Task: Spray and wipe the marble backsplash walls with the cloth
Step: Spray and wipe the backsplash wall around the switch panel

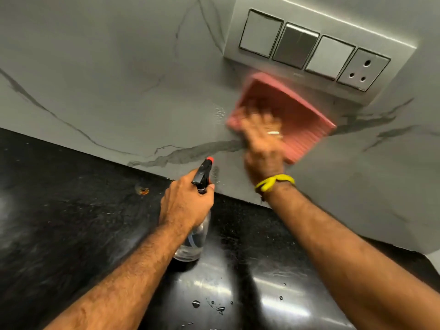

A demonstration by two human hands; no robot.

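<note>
A pink ribbed cloth (292,108) lies flat against the grey-veined marble backsplash (114,75), just under the switch plate. My right hand (262,141), blurred by motion, presses on the cloth with spread fingers. My left hand (185,206) grips the neck of a clear spray bottle (192,244) with a black trigger head and red nozzle. The bottle stands on the black counter, its nozzle pointing at the wall. Wet droplets show on the marble left of the cloth.
A white switch plate (319,48) with three rocker switches and a socket juts from the wall above the cloth. The black stone counter (59,210) runs below, with water drops near its front and a small orange mark at the left.
</note>
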